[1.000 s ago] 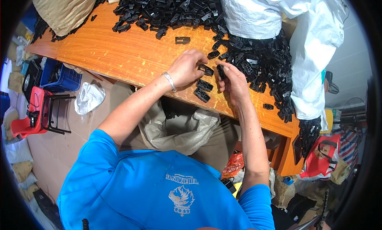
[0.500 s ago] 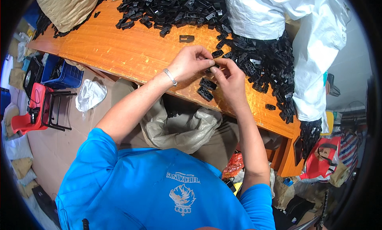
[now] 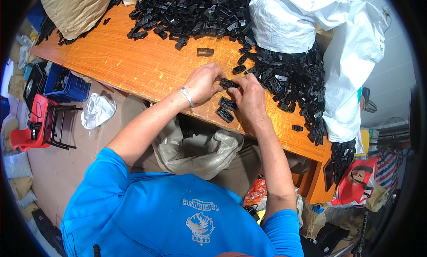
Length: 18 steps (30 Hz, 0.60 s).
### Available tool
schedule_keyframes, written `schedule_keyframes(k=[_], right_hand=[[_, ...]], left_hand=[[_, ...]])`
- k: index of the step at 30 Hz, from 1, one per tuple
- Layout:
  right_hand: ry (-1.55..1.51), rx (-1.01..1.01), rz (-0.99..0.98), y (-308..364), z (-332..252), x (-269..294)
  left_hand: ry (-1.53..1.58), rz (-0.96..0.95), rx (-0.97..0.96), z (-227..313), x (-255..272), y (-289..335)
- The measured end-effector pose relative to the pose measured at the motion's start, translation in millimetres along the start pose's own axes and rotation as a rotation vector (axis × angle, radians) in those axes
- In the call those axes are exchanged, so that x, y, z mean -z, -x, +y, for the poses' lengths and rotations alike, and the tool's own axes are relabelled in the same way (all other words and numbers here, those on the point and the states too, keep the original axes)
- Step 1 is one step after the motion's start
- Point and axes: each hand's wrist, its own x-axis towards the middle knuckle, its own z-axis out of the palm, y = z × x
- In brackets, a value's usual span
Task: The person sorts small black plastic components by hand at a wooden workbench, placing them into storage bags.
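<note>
Between my two hands, just above or on the wooden table point(image 3: 147, 63), is a small black plastic part point(image 3: 228, 84). My left hand point(image 3: 205, 82) is closed, fingertips at the part's left end; a silver bracelet circles that wrist. My right hand point(image 3: 251, 97) pinches its right end with thumb and fingers. Closer to the table's front edge, two similar black blocks point(image 3: 227, 104) lie side by side. A single flatter black piece point(image 3: 205, 52) rests beyond my left hand. The undersides of my fingers are hidden.
A large heap of black parts point(image 3: 191, 16) covers the back, and another pile point(image 3: 296, 79) spills from a white sack point(image 3: 282, 23) at right. An open woven bag point(image 3: 195, 157) sits at my lap. On the left stand a blue crate point(image 3: 66, 85) and a red chair point(image 3: 33, 128).
The black part has come down and slightly left, lining up behind the two blocks. My hands have spread a little apart around it. The whole view has shifted slightly.
</note>
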Motion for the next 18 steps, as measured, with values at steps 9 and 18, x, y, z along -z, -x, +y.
schedule_keyframes(k=[9,18], right_hand=[[0.05,0.023,-0.088,-8.5,0.7,7.3],[-0.353,-0.334,-0.296,-19.0,33.7,-5.7]], left_hand=[[0.137,-0.195,0.094,-9.4,13.1,-15.7],[0.074,-0.26,0.184,-0.1,13.9,-27.0]])
